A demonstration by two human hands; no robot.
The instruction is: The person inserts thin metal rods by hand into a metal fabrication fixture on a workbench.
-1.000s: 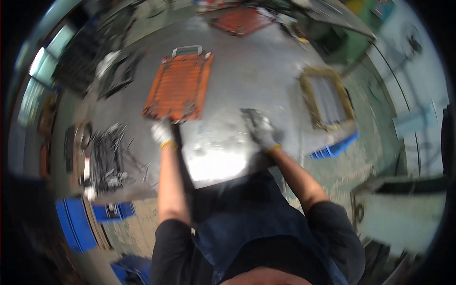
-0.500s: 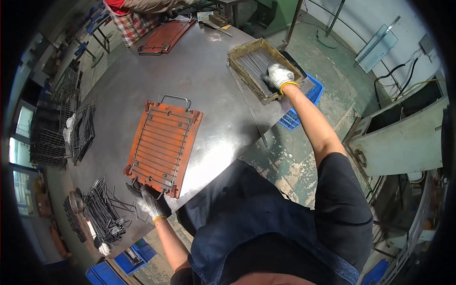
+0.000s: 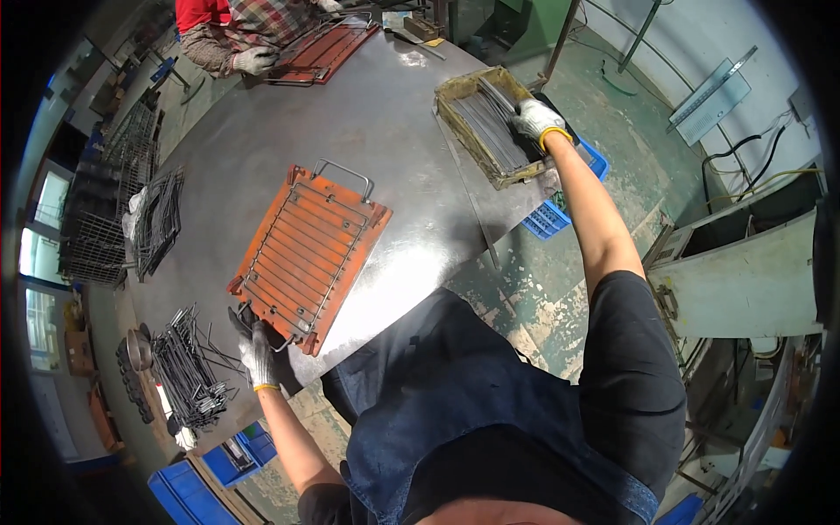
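While the left hand (image 3: pixel 256 353) fingers pinch the orange jig's (image 3: pixel 311 254) near corner on the surface (image 3: pixel 385 114) | right hand (image 3: pixel 535 118) fingers close on rods in the tray (image 3: pixel 490 122) right of the jig | risk: wire grid could shift if the jig tips.

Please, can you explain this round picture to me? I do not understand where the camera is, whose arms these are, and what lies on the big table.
The camera sits on a person's head and looks down, so the picture bends at the edges. The two gloved arms are that person's own. The left hand grips the near end of an orange jig with a wire rack on it. The right hand reaches into a tray of thin metal rods. Both lie on a grey metal table. More wire pieces lie in a heap at its left end. At the far end, another person's gloved hand works on a second orange jig.
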